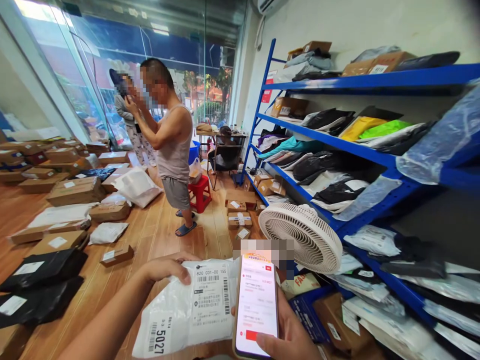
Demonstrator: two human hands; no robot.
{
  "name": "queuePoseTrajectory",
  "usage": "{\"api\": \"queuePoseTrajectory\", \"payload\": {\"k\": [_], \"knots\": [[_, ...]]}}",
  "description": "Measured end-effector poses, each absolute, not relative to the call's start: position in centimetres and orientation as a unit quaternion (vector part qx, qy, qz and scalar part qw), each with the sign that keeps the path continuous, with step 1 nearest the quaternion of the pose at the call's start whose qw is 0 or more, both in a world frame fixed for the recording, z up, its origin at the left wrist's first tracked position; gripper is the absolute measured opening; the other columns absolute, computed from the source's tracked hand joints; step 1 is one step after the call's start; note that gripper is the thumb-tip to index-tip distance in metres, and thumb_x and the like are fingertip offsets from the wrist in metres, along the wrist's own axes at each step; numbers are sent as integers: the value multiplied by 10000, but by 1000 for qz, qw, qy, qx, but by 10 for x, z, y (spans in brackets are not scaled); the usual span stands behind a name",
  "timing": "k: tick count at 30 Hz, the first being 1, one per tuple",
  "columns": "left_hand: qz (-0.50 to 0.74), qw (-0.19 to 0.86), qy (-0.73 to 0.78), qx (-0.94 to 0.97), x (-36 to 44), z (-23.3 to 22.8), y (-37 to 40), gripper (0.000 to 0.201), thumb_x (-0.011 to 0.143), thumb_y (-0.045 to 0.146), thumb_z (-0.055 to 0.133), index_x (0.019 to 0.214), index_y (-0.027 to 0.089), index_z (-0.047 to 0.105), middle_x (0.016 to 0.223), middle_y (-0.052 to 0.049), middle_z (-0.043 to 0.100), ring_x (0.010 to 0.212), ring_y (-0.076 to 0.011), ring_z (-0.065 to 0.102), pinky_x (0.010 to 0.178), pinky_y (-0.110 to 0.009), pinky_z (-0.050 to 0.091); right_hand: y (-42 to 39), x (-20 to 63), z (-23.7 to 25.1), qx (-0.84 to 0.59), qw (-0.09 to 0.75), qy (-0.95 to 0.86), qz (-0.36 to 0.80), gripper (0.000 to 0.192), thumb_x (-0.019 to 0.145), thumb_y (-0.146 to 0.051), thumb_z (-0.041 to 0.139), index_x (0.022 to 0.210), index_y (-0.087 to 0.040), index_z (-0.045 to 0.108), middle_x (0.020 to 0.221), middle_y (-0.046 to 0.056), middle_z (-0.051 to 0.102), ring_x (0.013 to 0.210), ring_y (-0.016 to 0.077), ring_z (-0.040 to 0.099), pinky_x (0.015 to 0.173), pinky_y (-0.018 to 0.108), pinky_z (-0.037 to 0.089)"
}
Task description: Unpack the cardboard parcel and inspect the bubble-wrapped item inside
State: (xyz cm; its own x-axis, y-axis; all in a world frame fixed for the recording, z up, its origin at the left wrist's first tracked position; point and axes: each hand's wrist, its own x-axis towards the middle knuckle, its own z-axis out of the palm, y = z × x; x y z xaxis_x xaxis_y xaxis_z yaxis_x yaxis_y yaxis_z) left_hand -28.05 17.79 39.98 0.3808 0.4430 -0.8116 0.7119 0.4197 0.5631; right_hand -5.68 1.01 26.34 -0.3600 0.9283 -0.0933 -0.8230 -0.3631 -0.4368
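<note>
- Left hand (167, 269): one, reaching in from the lower left; its fingers are curled over the top edge of the white parcel bag (187, 312), with the thumb pressed on the bag's face, so the hand is clamped on the bag.
- White parcel bag: one, a soft, crinkled, glossy plastic mailer held low in the middle of the view, just left of the phone. It bears two printed labels, one with a barcode and one reading "5027".
- Right hand (288, 335): one, at the bottom edge; the palm cradles the phone (256, 305) from behind and the thumb lies across the lower part of the screen, so the hand is closed around it.
- Phone: one, a flat rounded rectangle held upright, its lit screen showing white and red panels. Its left edge overlaps the bag.
- Fan (300, 235): one, round, white, with a ribbed plastic grille, standing just beyond the phone against the rack.
- Shelf rack (375, 80): one, of blue-painted metal, along the right wall, with at least four tiers showing; they are loaded with soft plastic mailers in black, white, grey, yellow and green, and a few cardboard boxes.
- Wooden floor (157, 235): planked, strewn with many brown cardboard boxes and black and white mailers; too many to count reliably.
- Red stool (200, 192): one, plastic, square-topped, beside the standing people.
- Other people: two stand in mid-room near the glass front; a third sits at a desk farther back.
</note>
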Motion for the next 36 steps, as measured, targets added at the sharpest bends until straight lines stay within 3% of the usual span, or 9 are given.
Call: {"api": "queuePoseTrajectory", "payload": {"k": [4,11,16,36], "knots": [[-109,627,568,522,-277,404,178,390,374,252,720,746,134,729,748,-4,668,720,-125,546,641,-180,421,9,-55,269,-168,534,-148,815,1246,596,-410,837,1509,-181,21,1233,187,615,1094,285,634,928,412,509],[-103,646,554,515,-283,403,177,403,369,268,748,744,122,732,728,-13,668,690,-131,569,606,-183,437,3,-53,273,-181,532,-151,813,1116,617,-362,827,1489,-214,146,1196,146,640,1065,263,648,908,385,523],[-109,637,558,521,-280,408,174,410,371,232,741,772,149,734,793,-3,702,732,-148,581,649,-198,450,-2,-52,276,-179,538,-151,810,1220,617,-395,828,1499,-199,8,1226,175,620,1070,268,647,910,402,522],[-123,635,531,547,-281,417,171,335,418,232,727,743,147,727,716,7,676,752,-150,570,701,-201,438,-10,-54,287,-208,539,-143,804,1249,595,-413,833,1486,-154,-2,1209,188,627,1108,266,632,933,383,509]]}}
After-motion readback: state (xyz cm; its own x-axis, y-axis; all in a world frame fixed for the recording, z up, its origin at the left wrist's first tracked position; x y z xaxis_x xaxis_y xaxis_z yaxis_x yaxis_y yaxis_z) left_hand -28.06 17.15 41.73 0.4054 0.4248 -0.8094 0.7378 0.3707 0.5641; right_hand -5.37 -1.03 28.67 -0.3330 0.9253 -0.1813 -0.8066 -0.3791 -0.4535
